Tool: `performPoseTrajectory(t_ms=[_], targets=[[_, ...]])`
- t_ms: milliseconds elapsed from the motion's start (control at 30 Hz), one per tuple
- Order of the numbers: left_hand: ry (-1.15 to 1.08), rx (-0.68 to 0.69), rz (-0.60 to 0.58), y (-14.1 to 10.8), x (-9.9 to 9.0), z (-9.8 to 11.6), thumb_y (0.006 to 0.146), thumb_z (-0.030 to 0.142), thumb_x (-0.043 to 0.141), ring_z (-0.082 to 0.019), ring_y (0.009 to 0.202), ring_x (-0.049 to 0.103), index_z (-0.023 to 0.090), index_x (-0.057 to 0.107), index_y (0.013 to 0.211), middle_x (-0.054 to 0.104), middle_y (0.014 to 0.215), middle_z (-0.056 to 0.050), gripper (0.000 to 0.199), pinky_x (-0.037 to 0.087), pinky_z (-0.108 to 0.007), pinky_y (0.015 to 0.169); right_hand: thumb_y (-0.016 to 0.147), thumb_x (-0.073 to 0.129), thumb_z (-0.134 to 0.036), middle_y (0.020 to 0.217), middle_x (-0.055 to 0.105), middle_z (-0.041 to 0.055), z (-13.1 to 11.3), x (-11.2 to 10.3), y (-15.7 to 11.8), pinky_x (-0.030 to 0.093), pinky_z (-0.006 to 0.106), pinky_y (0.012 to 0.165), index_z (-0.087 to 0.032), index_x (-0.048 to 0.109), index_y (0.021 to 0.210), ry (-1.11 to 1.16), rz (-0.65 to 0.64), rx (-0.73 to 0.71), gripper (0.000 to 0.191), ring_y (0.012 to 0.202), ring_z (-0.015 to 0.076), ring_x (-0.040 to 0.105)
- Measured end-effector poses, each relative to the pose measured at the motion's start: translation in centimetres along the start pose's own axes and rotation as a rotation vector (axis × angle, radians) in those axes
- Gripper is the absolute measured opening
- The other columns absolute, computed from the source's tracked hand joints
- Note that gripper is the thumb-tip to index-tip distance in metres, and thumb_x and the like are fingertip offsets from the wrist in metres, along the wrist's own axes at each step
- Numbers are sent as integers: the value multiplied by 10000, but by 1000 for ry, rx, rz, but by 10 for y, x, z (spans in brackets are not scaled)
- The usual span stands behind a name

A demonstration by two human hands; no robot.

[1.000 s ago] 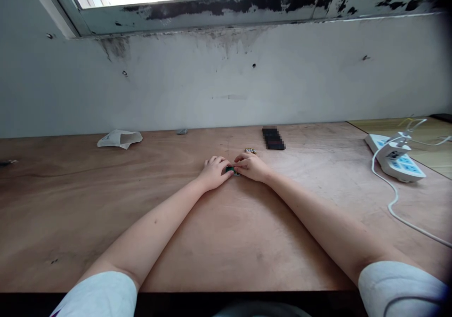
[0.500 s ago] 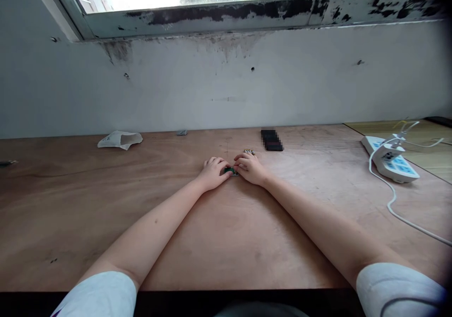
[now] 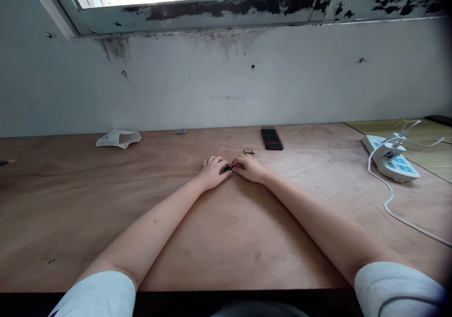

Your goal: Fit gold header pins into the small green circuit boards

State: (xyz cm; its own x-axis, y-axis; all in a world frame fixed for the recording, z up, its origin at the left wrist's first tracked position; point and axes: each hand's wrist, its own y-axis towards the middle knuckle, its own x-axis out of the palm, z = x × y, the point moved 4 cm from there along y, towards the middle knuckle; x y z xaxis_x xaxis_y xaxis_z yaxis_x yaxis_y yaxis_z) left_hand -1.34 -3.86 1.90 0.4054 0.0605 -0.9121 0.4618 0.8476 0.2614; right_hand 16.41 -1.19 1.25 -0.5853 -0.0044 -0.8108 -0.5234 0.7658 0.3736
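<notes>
A small dark green object (image 3: pixel 228 169) lies between my two hands at the middle of the wooden table. My left hand (image 3: pixel 213 172) grips its left side, thumb along the near edge and fingers curled over the far side. From the right, my right hand (image 3: pixel 248 168) has its fingertips pinched together at the object's right end; whether they hold some small part is too small to tell. Just beyond my right hand, several small cylinders like batteries (image 3: pixel 249 151) lie in a row. Farther back is a blurred black item (image 3: pixel 271 139).
A white crumpled pouch (image 3: pixel 118 139) and a small grey packet (image 3: pixel 181 132) lie near the wall. On the right, a white power strip (image 3: pixel 391 158) has a plugged-in white cable (image 3: pixel 389 199) running to the table's right edge. A dark thin item (image 3: pixel 6 162) is at far left.
My right hand has shifted slightly left and its fingers have drawn in closer to the green object, so the small cylinders show more fully. My left hand keeps its hold.
</notes>
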Motion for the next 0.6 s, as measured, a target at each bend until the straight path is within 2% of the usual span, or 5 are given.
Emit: performPoseTrajectory(t_ms=[133,267,467,600], targets=[[-3,3,1,0,-1,0,928,517,546,-272,1186,489,310,671,1094,613,1189,-38,292,381,-456,998,900,655,-281,972,719,34,2,-1,0,450,314,875,-216,727,950,118,-7,-60,110,947,187,628],[-2,-3,-4,-1,-2,1,930,510,543,-274,1187,490,309,672,1101,613,1192,-40,294,378,-460,1005,916,617,-283,967,725,46,3,-3,-1,471,303,823,-200,730,999,146,-2,-41,163,902,183,645],[-6,-3,-6,-1,-2,2,934,508,538,-271,1187,490,298,671,1089,614,1193,-43,293,374,-455,1011,892,660,-317,1028,723,59,0,-2,-2,466,347,923,-214,748,995,128,-21,-105,170,988,213,642],[-14,4,-9,-2,-2,1,935,514,536,-276,1200,481,311,663,1129,610,1208,-42,308,376,-455,1007,897,649,-305,1046,716,64,-4,-5,-4,496,318,862,-209,745,1026,175,-36,-148,188,964,202,651]])
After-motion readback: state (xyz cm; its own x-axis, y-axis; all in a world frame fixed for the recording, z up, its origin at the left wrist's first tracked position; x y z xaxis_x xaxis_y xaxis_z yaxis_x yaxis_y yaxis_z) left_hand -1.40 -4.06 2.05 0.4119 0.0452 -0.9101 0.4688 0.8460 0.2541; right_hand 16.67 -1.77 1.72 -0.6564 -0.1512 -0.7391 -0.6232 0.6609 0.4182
